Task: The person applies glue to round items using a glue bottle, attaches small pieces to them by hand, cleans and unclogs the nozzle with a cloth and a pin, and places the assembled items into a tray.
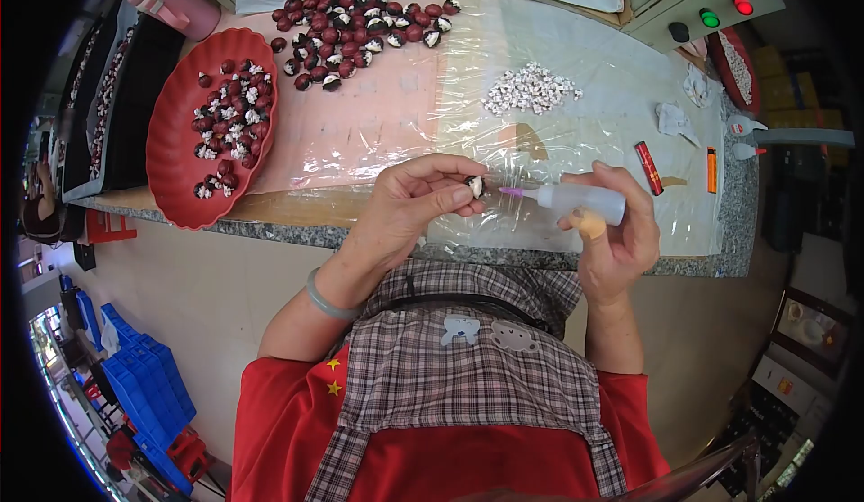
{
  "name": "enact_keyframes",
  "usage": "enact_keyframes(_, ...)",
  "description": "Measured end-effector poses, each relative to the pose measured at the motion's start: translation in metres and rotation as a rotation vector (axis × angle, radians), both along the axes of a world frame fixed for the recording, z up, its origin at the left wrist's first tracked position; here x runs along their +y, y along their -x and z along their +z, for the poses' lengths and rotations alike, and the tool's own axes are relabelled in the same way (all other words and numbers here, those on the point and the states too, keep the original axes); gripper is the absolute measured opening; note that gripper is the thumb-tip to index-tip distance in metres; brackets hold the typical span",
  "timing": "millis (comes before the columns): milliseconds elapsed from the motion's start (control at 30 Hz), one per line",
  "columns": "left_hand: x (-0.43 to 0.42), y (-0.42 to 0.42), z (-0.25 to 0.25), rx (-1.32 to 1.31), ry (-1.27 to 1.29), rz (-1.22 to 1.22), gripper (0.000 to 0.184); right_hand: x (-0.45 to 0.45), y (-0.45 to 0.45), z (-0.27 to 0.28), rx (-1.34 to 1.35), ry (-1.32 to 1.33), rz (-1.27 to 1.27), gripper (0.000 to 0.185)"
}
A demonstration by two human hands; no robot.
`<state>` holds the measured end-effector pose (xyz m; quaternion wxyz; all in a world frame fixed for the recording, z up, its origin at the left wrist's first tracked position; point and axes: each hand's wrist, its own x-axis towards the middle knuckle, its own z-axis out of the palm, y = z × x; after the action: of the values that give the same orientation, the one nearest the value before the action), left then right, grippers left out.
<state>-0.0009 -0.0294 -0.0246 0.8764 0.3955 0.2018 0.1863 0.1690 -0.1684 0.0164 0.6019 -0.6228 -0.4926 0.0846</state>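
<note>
Between the thumb and fingers of my left hand (418,200) is a small round dark piece with a white face (476,186). My right hand (621,227) is closed around a translucent squeeze bottle (585,203) lying nearly level. Its pink nozzle (513,191) points left at the piece, with a slight gap that is hard to judge. Beyond my hands lies a pile of small white bits (531,90). Many dark red and black pieces with white parts (337,34) are spread at the back left of the table.
A red scalloped tray (165,155) at left holds similar pieces with white bits on them. A pink jug (175,2) stands behind it. At right lie a red tube (648,169), an orange stick (711,171), crumpled tissues (675,122) and small white bottles (745,126). Clear plastic covers the tabletop.
</note>
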Motion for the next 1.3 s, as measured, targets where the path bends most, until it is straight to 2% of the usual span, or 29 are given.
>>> enact_keyframes(100, 0.004, 0.003, 0.0, -0.002, 0.004, 0.026, 0.026, -0.003, -0.016, 0.0, 0.495, 0.021, 0.089, 0.032)
enact_keyframes(133, 0.005, 0.004, 0.0, 0.007, 0.001, 0.042, 0.026, 0.001, -0.023, -0.002, 0.565, -0.017, 0.172, 0.029)
enact_keyframes(233, 0.01, 0.009, 0.001, 0.012, -0.006, 0.069, 0.026, 0.008, -0.029, -0.008, 0.785, -0.033, 0.205, 0.029)
enact_keyframes(367, 0.013, 0.014, 0.001, 0.014, -0.02, 0.087, 0.026, 0.024, -0.026, -0.007, 0.868, 0.19, 0.156, 0.022)
enact_keyframes(467, 0.014, 0.019, -0.002, 0.007, -0.028, 0.092, 0.026, 0.038, -0.028, -0.015, 0.785, 0.398, 0.18, 0.023)
enact_keyframes(567, 0.014, 0.021, 0.0, 0.008, -0.017, 0.1, 0.026, 0.056, -0.022, -0.014, 0.494, 0.656, -0.019, 0.024)
enact_keyframes(667, 0.015, 0.024, 0.001, 0.011, -0.002, 0.108, 0.025, 0.07, -0.022, -0.026, -0.113, 0.539, -0.029, 0.021)
enact_keyframes(767, 0.016, 0.027, 0.001, 0.015, -0.013, 0.115, 0.024, 0.08, -0.019, -0.028, -0.335, 0.444, -0.018, 0.021)
enact_keyframes(1067, 0.018, 0.031, -0.004, -0.027, -0.005, 0.104, 0.024, 0.09, -0.022, -0.025, -0.517, 0.513, -0.001, 0.018)
enact_keyframes(1167, 0.017, 0.03, -0.001, -0.023, -0.009, 0.114, 0.024, 0.091, -0.029, -0.03, -0.552, 0.428, 0.002, 0.013)
enact_keyframes(1267, 0.017, 0.028, 0.0, -0.021, 0.001, 0.123, 0.024, 0.084, -0.021, -0.014, 0.3, 0.661, 0.061, 0.009)
enact_keyframes(1300, 0.017, 0.026, 0.001, -0.015, -0.012, 0.12, 0.025, 0.08, -0.02, -0.011, 0.417, 0.645, 0.121, 0.009)
